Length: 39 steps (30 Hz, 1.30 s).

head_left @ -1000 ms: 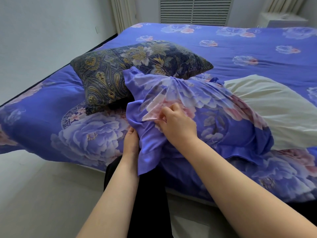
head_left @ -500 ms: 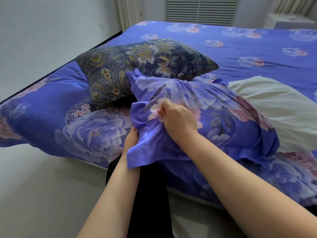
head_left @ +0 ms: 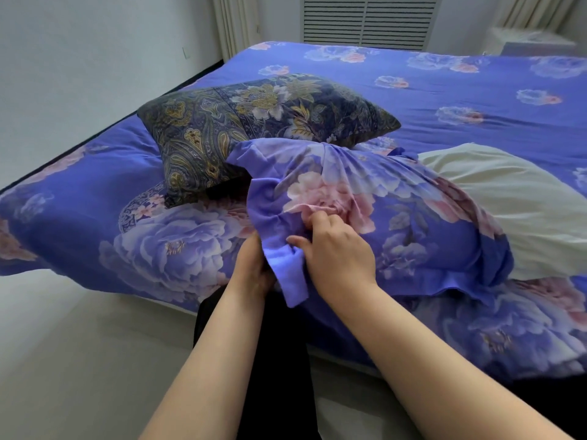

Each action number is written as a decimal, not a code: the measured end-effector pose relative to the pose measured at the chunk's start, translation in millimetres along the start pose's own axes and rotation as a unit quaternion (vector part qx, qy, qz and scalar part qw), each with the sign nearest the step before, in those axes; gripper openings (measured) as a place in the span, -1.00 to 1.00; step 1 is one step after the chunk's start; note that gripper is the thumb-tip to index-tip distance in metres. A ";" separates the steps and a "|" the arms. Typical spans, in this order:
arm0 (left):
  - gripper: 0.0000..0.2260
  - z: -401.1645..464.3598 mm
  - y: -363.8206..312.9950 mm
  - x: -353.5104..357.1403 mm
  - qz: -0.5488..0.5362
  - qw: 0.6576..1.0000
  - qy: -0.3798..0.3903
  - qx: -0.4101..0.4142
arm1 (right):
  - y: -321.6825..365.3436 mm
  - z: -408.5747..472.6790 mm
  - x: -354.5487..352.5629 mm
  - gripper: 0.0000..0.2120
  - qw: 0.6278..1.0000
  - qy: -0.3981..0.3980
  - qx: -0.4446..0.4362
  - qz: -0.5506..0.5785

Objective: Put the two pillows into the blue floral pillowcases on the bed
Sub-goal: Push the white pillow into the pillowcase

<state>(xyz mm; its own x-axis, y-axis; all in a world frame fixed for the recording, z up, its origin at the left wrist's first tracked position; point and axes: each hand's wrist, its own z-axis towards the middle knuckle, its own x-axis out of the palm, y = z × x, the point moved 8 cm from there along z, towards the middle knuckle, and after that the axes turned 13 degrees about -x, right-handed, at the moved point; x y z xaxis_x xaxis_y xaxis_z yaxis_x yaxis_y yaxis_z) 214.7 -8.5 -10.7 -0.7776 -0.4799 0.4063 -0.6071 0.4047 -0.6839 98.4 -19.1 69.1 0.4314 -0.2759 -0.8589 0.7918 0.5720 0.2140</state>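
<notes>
A pale floor (head_left: 63, 360) runs along the left side, under a white wall (head_left: 79, 65). The bed (head_left: 73, 217) fills the middle and right, covered in a blue quilt printed with large lilac and pink flowers. On it, toward the left, lies a dark pillow (head_left: 254, 122) with a gold paisley and flower pattern, its near corner just touching the gathered cloth in front.

Below that pillow, the left hand (head_left: 252, 269) sits at the edge of the bed, mostly hidden beneath a hanging fold of the blue floral pillowcase (head_left: 397, 217); its fingers go under the cloth and seem to hold it from below, though the grip itself cannot be seen. Just beside it, the right hand (head_left: 336, 249) lies on top of the same pillowcase, fingers curled and pinching a bunch of the fabric at a pink flower. The two hands are close together, with only the fold of cloth between them.

The pillowcase is pulled over the near end of a cream pillow (head_left: 514, 211), which lies across the bed to the right; its far end sticks out bare past the bunched opening of the case.

At the back stand a slatted white panel (head_left: 368, 20) and pale curtains (head_left: 235, 23).
</notes>
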 end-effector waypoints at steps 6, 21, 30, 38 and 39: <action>-0.71 10.5 -7.5 20.1 0.015 0.999 0.029 0.033 | -23.9 -13.8 -4.1 -0.67 0.988 0.045 0.071 0.126; -0.91 20.8 9.2 22.1 0.123 0.986 0.005 0.116 | -76.4 5.8 -12.8 -0.73 0.705 -0.065 0.270 0.653; -0.93 23.0 13.6 22.2 0.115 0.988 0.004 0.106 | -76.3 3.6 -10.5 -0.71 0.687 -0.060 0.273 0.670; -0.89 17.3 -13.1 20.3 0.206 0.957 -0.058 0.198 | -81.6 2.4 -11.8 -0.75 0.680 -0.061 0.272 0.678; -0.86 17.2 -10.6 19.4 0.188 0.964 -0.034 0.187 | -81.3 2.4 -11.3 -0.75 0.681 -0.058 0.271 0.678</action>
<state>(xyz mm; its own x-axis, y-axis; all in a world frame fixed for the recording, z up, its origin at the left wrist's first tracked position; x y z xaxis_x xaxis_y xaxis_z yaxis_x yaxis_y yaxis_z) 208.8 -35.6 -6.1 -0.9107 -0.4095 0.0546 -0.1727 0.2573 -0.9508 30.2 -64.3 62.4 0.9308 0.1454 0.3354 -0.3391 0.0007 0.9408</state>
